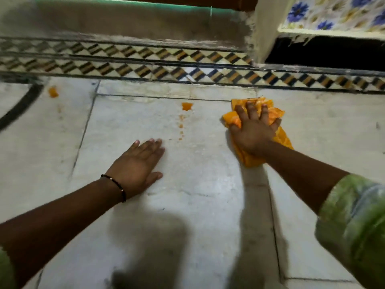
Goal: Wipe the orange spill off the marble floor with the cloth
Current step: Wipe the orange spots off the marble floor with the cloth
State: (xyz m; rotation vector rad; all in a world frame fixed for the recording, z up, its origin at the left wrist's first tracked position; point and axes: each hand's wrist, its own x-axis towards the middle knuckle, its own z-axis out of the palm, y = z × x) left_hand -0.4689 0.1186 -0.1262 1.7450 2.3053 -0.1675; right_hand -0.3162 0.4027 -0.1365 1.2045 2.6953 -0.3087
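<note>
An orange cloth (279, 138) lies bunched on the white marble floor (198, 184) at the right. My right hand (253, 130) presses flat on top of it with fingers spread. Left of the cloth sits an orange spill blot (186, 106), with a trail of small orange drops (180, 126) running down from it. A second orange blot (53, 92) lies far left. My left hand (138, 163) rests flat on the bare marble, palm down, just below and left of the drops, holding nothing.
A patterned diamond tile border (145, 65) runs across the floor beyond the spill, with a raised step behind it. A flower-tiled ledge (333, 15) over a dark recess stands at the top right. A dark curved inlay (23, 103) marks the floor at far left.
</note>
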